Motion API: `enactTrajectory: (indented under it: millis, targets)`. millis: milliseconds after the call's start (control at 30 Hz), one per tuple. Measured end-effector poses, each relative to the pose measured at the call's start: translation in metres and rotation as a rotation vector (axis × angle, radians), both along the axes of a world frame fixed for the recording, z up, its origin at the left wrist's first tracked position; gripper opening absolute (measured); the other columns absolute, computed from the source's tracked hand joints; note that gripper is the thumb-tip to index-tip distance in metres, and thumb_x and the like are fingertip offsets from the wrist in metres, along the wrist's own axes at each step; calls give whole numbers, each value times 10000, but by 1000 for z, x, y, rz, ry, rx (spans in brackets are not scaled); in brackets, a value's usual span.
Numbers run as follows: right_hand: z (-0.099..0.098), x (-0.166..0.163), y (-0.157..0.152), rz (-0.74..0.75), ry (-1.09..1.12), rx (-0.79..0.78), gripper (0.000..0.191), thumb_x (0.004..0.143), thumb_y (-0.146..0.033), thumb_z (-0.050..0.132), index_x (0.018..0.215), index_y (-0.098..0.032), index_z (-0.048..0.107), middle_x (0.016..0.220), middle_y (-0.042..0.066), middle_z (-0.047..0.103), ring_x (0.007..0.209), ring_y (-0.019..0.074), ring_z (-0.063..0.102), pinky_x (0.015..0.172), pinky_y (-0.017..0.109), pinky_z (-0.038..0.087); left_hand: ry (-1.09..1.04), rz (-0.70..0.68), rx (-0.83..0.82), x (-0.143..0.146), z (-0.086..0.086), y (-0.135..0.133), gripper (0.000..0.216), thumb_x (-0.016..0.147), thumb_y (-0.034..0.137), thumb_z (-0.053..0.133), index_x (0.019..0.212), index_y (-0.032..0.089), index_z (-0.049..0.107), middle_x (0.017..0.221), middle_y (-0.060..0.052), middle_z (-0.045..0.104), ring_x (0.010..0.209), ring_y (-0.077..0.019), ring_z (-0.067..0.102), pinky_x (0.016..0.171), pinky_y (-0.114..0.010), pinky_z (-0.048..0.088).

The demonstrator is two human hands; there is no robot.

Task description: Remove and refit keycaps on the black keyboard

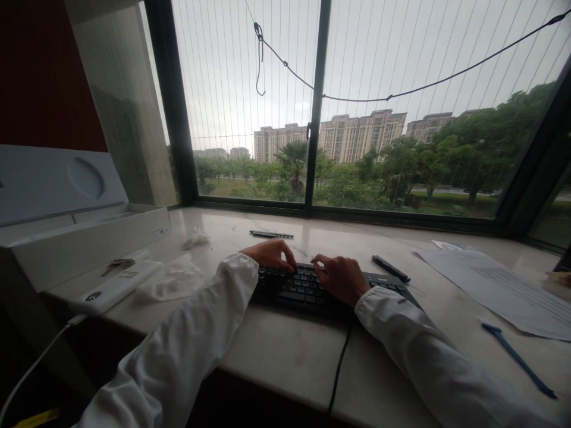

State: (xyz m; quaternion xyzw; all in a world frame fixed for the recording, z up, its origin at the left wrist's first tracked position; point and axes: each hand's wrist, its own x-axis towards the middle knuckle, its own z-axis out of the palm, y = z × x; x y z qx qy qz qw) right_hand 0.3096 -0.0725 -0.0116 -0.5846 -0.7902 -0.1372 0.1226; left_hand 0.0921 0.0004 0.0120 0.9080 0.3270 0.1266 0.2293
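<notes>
A black keyboard lies on the pale stone ledge below the window. My left hand rests on its left half, fingers curved down onto the keys and apart. My right hand sits on the middle keys, fingers also bent down and touching them. Neither hand holds anything. Both arms wear white sleeves. The keyboard's black cable runs off the front edge.
An open white box and a white power bank with cable sit at left, crumpled tissue beside them. A black pen lies behind the keyboard, another black object to its right. Papers and a blue pen lie right.
</notes>
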Motion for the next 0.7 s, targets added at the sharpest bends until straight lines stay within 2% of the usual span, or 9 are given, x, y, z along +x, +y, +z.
enactTrajectory:
  millis: [433, 700]
  targets:
    - [1, -1, -1, 5, -26, -19, 358, 928, -370, 323, 1147, -307, 599, 862, 62, 706, 800, 201, 654, 694, 295, 386, 33, -4, -49, -1, -3, 6, 302, 682, 369, 714, 921, 185, 734, 859, -23, 714, 802, -135, 629, 733, -200, 418]
    - [3, -6, -8, 160, -115, -19, 423, 933, -435, 289, 1261, -338, 536, 885, 72, 715, 791, 215, 665, 693, 295, 405, 25, 9, -168, -3, -5, 9, 384, 665, 410, 716, 956, 160, 716, 886, -45, 715, 824, -146, 635, 747, -204, 430]
